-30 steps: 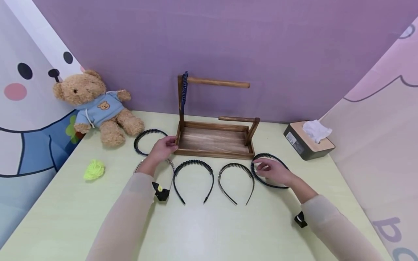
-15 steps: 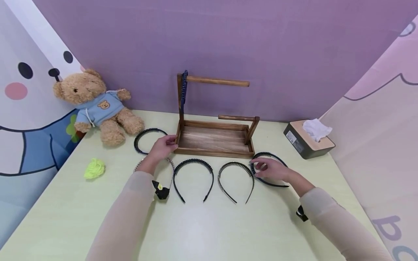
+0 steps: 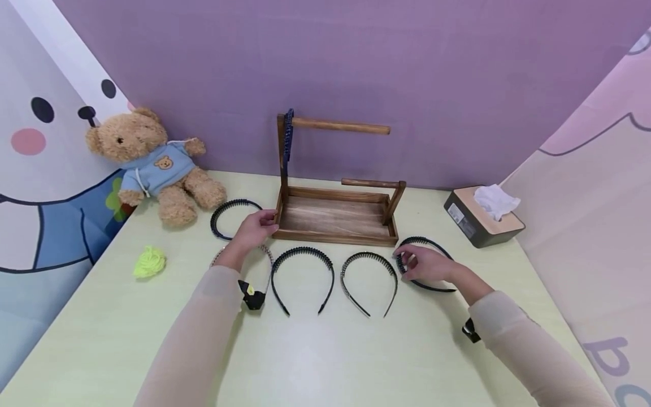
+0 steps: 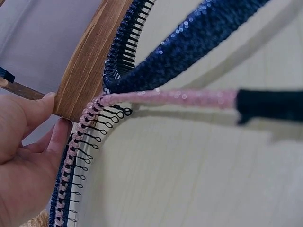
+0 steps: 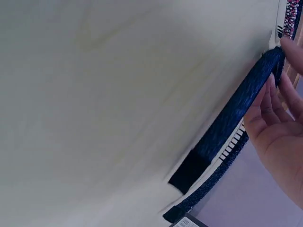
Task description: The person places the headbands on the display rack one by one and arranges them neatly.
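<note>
In the head view, my left hand [image 3: 252,229] pinches the left end of a brown wooden rack [image 3: 335,240], thumb and fingers on its edge. The left wrist view shows a pink-beaded headband [image 4: 71,156] with black wire loops and a sparkly dark blue headband [image 4: 189,42] beside that hand. At the right, my right hand [image 3: 426,264] pinches the left side of a dark blue headband [image 3: 436,289]. Its fabric-covered arm [image 5: 236,106] runs down from the fingertips in the right wrist view. One dark blue headband [image 3: 288,135] hangs on the rack's upper bar.
Between the hands lie a black headband [image 3: 303,250] and a thinner comb-toothed headband [image 3: 368,255]. A teddy bear [image 3: 152,167] leans at the back left, near a neon yellow bundle [image 3: 150,262]. A tissue box [image 3: 483,217] stands at the back right.
The right hand, with its fingers on the blue headband, shifts slightly left, then back right; the headband's free end moves a little to the right. The left hand stays on the rack.
</note>
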Tool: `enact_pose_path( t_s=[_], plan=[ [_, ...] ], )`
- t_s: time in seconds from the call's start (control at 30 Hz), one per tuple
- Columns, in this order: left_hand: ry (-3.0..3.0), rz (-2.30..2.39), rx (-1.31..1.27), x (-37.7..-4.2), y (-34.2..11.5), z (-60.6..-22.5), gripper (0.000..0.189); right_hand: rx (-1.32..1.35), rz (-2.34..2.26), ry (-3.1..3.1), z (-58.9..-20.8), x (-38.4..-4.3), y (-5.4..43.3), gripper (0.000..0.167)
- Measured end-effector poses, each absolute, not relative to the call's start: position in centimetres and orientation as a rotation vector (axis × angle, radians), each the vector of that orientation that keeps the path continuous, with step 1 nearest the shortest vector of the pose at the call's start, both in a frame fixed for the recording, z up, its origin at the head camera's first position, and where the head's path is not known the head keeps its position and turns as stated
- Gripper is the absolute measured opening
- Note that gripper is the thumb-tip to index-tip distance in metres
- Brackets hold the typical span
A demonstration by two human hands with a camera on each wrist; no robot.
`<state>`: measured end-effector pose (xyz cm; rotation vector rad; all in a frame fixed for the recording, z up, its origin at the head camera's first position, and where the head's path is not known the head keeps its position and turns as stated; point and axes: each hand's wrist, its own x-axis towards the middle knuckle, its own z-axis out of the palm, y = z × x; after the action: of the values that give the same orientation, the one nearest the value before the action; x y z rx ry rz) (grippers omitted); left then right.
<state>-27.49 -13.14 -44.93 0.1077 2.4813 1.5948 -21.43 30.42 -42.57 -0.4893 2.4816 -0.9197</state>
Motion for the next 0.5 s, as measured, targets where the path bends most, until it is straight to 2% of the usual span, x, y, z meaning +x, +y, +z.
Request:
enact_pose_path(
  t_s=[0.5],
  plan=[
    [2.486,1.598,0.117,-27.3,-13.0,-44.6,0.050,-0.417,-1.184,2.442,-40.6,-21.0,31.7,0.058]
  ],
)
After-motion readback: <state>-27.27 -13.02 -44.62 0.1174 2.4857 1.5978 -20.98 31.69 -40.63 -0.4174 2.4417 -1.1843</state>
